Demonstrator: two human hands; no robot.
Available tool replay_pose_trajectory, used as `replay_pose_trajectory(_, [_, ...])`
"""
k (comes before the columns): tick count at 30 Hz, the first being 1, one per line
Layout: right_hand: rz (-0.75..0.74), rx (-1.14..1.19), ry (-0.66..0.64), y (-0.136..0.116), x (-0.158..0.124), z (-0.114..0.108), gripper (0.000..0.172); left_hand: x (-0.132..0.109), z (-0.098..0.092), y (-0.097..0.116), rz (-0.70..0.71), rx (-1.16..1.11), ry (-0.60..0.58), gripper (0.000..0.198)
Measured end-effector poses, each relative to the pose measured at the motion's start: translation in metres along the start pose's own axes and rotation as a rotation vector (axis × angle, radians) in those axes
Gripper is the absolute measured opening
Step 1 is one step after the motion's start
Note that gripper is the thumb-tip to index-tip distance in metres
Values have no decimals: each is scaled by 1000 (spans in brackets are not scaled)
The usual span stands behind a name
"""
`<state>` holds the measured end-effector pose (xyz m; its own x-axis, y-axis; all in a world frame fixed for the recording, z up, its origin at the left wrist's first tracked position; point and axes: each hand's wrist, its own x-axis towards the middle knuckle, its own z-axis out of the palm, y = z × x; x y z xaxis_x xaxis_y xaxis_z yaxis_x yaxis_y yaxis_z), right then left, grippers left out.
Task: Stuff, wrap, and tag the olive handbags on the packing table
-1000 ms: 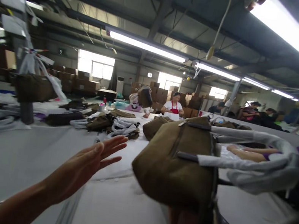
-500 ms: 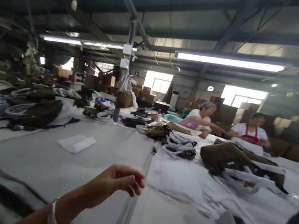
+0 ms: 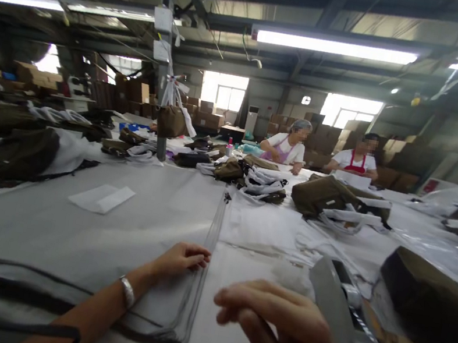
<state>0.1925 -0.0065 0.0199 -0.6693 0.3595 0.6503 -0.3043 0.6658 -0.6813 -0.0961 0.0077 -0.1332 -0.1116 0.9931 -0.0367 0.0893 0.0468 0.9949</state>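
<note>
My left hand [image 3: 183,258] lies on the grey table cover [image 3: 67,232], its fingers loosely flat at the seam where two covers meet, holding nothing. A silver bracelet [image 3: 128,292] is on that wrist. My right hand [image 3: 284,335] hovers low in front, fingers apart and slightly bent, nothing in it. Just right of it lies a grey metal tool [image 3: 347,319] with a long flat body. A brown bag [image 3: 431,302] sits at the right edge beyond the tool.
A brown bag with white-wrapped handles [image 3: 330,198] lies mid-table. Two people [image 3: 289,146] [image 3: 357,159] work at the far side. A post [image 3: 163,77] with a hanging bag [image 3: 171,121] stands left of centre. A white sheet [image 3: 101,197] and piled bags [image 3: 15,151] lie left.
My right hand held a brown bag a second ago; that bag is out of it now and the hand is back in front. My left hand dropped from the air onto the table.
</note>
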Motion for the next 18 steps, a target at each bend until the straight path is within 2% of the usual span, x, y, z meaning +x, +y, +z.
replay_pose_trajectory(3, [208,-65,9,61,15,32,20,-1,4,2,51,66,-5,54])
replay_pose_trajectory(7, [378,43,92,160,14,59,42,-5,5,3,101,141,65,54])
replay_pose_trajectory(10, [454,-2,190,218,11,67,60,-12,-17,9,146,280,184,45])
replay_pose_trajectory(12, [529,-46,189,248,6,67,71,-15,-53,16,156,436,302,37])
replay_pose_trajectory(14, [649,-12,129,273,-2,64,77,-16,-103,20,118,619,447,32])
replay_pose_trajectory(16, [717,65,43,293,-10,61,77,-16,-159,19,13,789,601,35])
replay_pose_trajectory(18, [758,125,10,304,-17,61,74,-18,-208,12,-143,917,749,47])
